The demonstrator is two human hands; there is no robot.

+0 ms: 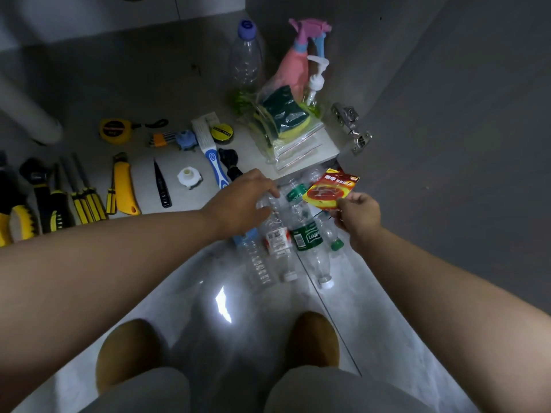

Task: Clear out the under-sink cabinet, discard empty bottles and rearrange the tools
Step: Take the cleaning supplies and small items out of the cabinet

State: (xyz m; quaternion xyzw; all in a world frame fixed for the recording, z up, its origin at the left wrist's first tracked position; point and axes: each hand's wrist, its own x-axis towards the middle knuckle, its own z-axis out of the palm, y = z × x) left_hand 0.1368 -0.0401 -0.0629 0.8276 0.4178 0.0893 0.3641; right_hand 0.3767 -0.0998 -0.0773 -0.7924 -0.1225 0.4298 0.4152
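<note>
Several empty clear plastic bottles lie in a heap on the tiled floor just outside the cabinet. My left hand reaches over the heap, its fingers curled on the top of one clear bottle. My right hand pinches a red and yellow packet by its lower corner, above the bottles. On the cabinet floor lie tools in a row: a yellow tape measure, a yellow utility knife, screwdrivers and a blue-handled brush.
At the back right of the cabinet stand a tall clear bottle with a blue cap, a pink spray bottle, a pump bottle and bagged sponges. A grey open door with a hinge is on the right. My knees are below.
</note>
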